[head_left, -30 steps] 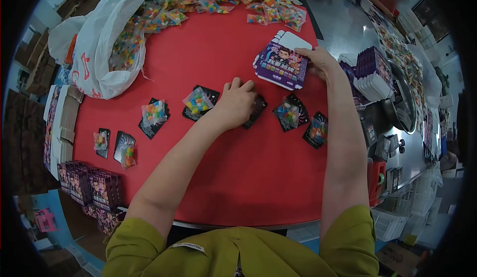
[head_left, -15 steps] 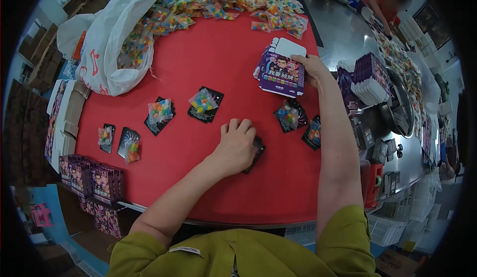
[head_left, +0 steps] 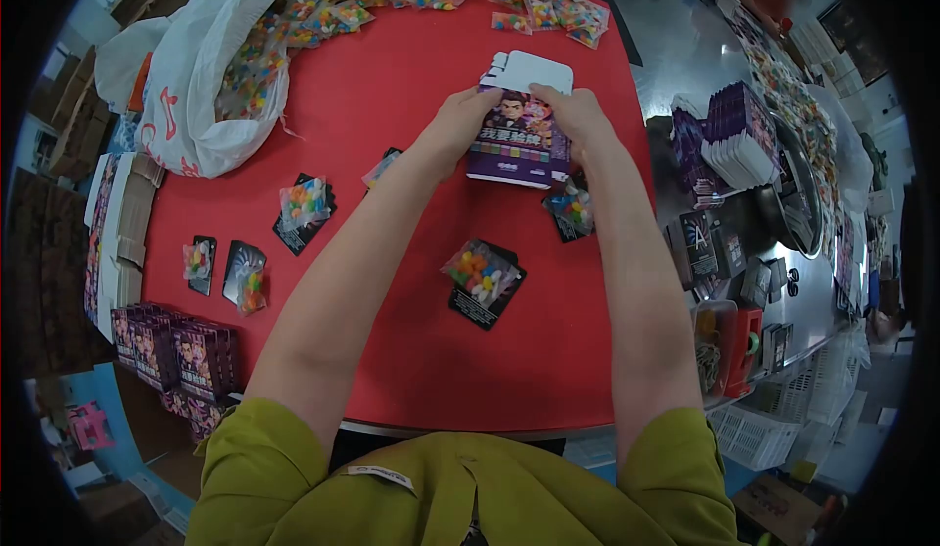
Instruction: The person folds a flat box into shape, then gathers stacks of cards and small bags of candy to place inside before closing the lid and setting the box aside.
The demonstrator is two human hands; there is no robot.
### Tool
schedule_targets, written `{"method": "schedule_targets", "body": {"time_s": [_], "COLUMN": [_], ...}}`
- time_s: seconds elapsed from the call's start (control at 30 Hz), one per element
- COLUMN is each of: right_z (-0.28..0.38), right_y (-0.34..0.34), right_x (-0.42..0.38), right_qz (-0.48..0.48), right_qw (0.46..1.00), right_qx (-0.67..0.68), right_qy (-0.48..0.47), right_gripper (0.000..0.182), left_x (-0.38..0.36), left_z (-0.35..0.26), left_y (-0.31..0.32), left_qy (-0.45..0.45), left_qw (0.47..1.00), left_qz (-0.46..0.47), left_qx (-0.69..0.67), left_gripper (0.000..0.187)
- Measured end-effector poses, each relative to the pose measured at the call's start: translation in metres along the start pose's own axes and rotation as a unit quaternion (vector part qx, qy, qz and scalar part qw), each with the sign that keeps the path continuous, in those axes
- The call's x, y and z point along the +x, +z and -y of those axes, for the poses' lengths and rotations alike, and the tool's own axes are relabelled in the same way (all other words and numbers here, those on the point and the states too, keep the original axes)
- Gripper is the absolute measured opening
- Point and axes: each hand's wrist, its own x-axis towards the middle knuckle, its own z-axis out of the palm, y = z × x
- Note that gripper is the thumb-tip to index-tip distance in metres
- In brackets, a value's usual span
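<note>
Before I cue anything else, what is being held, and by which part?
A stack of purple cartons: the left hand is at its upper left edge, the right hand at its upper right, just below the white flap.

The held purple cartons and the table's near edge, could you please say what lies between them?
In the head view, a candy packet lies there on black cards, with bare red tabletop around.

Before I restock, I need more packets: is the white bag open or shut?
Open: the white bag gapes wide, candy packets showing inside.
</note>
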Motion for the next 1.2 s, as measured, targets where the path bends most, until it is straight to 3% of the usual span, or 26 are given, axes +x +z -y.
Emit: {"method": "schedule_targets", "body": {"time_s": [0.07,0.13,0.2,0.23,0.27,0.33,0.43,0.57,0.6,0.67,0.8,0.87,0.9,0.97,1.0,1.07,1.1,1.17,1.2], "right_z": [-0.017,-0.013,-0.007,-0.005,-0.003,-0.006,-0.014,-0.013,-0.011,-0.008,-0.015,-0.026,-0.024,-0.018,-0.01,0.005,0.004,-0.003,-0.004], "right_y": [0.016,0.021,0.022,0.02,0.017,0.01,0.002,0.003,0.004,0.006,0.005,0.002,-0.001,-0.004,0.002,0.018,0.021,0.025,0.027], "right_x": [-0.002,-0.011,-0.027,-0.035,-0.044,-0.062,-0.055,-0.05,-0.053,-0.061,-0.065,-0.058,-0.056,-0.049,-0.059,-0.089,-0.086,-0.074,-0.067], "right_qz": [0.008,0.016,0.023,-0.054,-0.132,-0.125,-0.09,-0.084,-0.082,-0.16,-0.187,-0.278,-0.277,-0.192,-0.19,-0.242,-0.242,-0.1,-0.098], "right_qw": [0.998,0.998,0.997,0.972,0.917,0.914,0.93,0.941,0.941,0.895,0.885,0.81,0.809,0.892,0.892,0.759,0.759,0.642,0.643], "right_qx": [-0.04,-0.047,-0.058,-0.212,-0.359,-0.369,-0.339,-0.308,-0.31,-0.379,-0.372,-0.406,-0.404,-0.366,-0.365,-0.505,-0.504,-0.57,-0.568], "right_qy": [-0.054,-0.048,-0.043,-0.082,-0.116,-0.111,-0.106,-0.11,-0.112,-0.173,-0.21,-0.32,-0.324,-0.18,-0.186,-0.333,-0.334,-0.503,-0.504], "right_gripper": [0.043,0.045,0.047,0.048,0.048,0.047,0.043,0.039,0.039,0.035,0.032,0.03,0.03,0.033,0.033,0.046,0.046,0.062,0.062], "left_x": [-0.025,-0.021,-0.014,0.001,0.015,0.03,0.026,0.005,0.001,-0.011,-0.052,-0.066,-0.072,-0.081,-0.084,-0.088,-0.093,-0.103,-0.107], "left_z": [-0.003,0.01,0.015,0.023,0.032,0.048,0.059,0.034,0.03,0.025,0.02,0.023,0.024,0.024,0.02,0.021,0.021,0.022,0.023], "left_y": [-0.011,-0.021,-0.023,-0.029,-0.034,-0.039,-0.032,-0.026,-0.022,-0.02,-0.012,-0.009,-0.007,-0.002,0.001,0.006,0.008,0.012,0.016], "left_qy": [-0.003,0.027,0.089,0.132,0.138,0.174,0.216,0.181,0.196,0.209,0.294,0.322,0.31,0.3,0.261,0.225,0.226,0.1,0.099], "left_qw": [0.999,0.998,0.996,0.985,0.984,0.963,0.95,0.956,0.938,0.916,0.895,0.885,0.889,0.89,0.878,0.851,0.85,0.943,0.942], "left_qz": [-0.016,-0.015,-0.018,-0.041,-0.04,-0.082,-0.13,-0.099,-0.155,-0.211,-0.264,-0.284,-0.272,-0.264,-0.278,-0.322,-0.322,-0.271,-0.274], "left_qx": [-0.05,-0.051,0.011,0.104,0.102,0.189,0.183,0.209,0.24,0.27,0.208,0.179,0.2,0.221,0.29,0.349,0.349,0.166,0.166], "left_gripper": [0.037,0.035,0.036,0.037,0.037,0.039,0.043,0.049,0.052,0.054,0.061,0.06,0.06,0.061,0.062,0.061,0.061,0.064,0.064]}}
